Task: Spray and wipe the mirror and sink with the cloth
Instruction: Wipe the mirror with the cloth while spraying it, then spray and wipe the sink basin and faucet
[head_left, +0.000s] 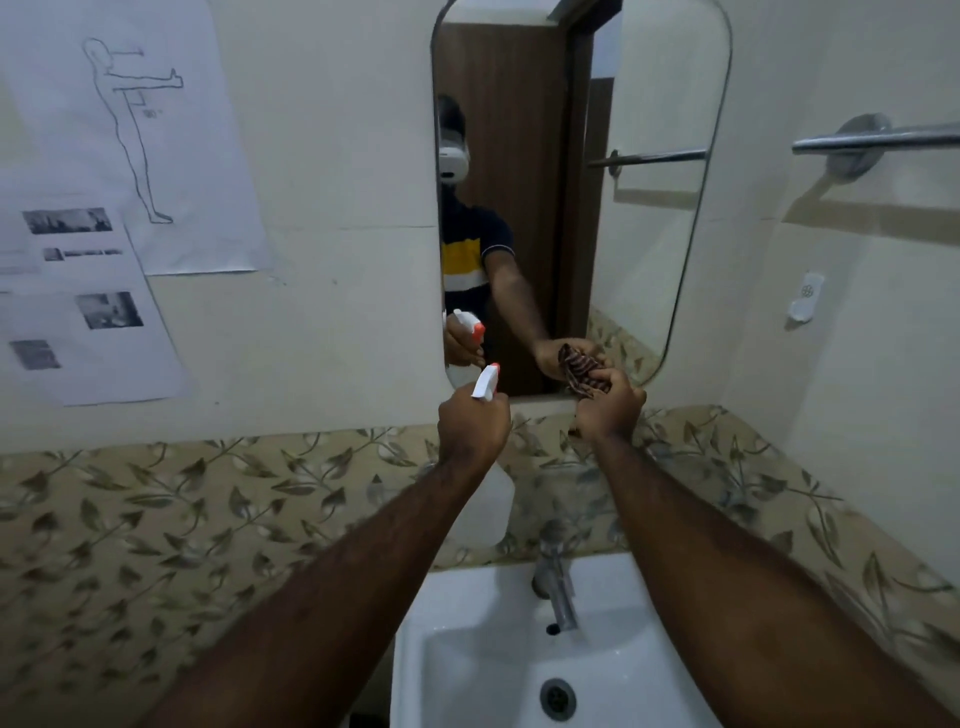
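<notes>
A tall rounded mirror (644, 104) hangs on the wall above a white sink (467, 654). My left hand (474, 426) grips a white spray bottle (493, 514) with an orange-tipped nozzle pointing at the mirror's lower left edge. My right hand (610, 408) holds a bunched dark striped cloth (584, 382) against the mirror's bottom edge. Both arms stretch out over the sink. The mirror reflects both hands, the bottle and the cloth.
A metal tap (558, 587) stands at the back of the sink, under my arms. A chrome towel bar (878, 140) sticks out from the right wall. Paper sheets (104, 291) are stuck to the left wall. Leaf-patterned tiles (182, 519) run behind the sink.
</notes>
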